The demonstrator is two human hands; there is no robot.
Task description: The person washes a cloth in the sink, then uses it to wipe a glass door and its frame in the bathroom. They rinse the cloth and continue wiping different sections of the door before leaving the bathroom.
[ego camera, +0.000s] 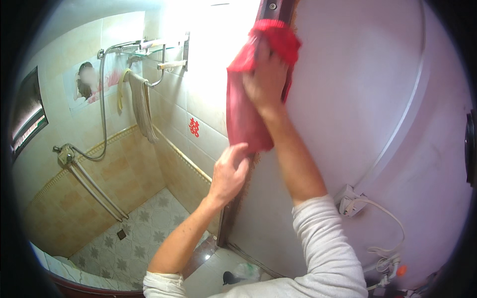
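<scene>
My right hand [265, 83] is raised high and grips a red cloth [248, 115]. The cloth hangs in front of a dark brown door frame [233, 212], and its bunched upper part covers some of my fingers. Motion blurs this hand slightly. Just below the cloth's lower edge is my left hand [228, 175], with its thumb and forefinger apart. The forefinger's tip overlaps the cloth's bottom; whether it touches is hard to tell. Nothing shows in that hand.
Left of the frame lies a tiled shower area with a hose [104, 111], a metal rack [164, 63] and a hanging towel [139, 104]. On the right, a white wall [346, 93] carries a socket with a plug [350, 203]. A plastic bag [248, 271] lies low near the doorway.
</scene>
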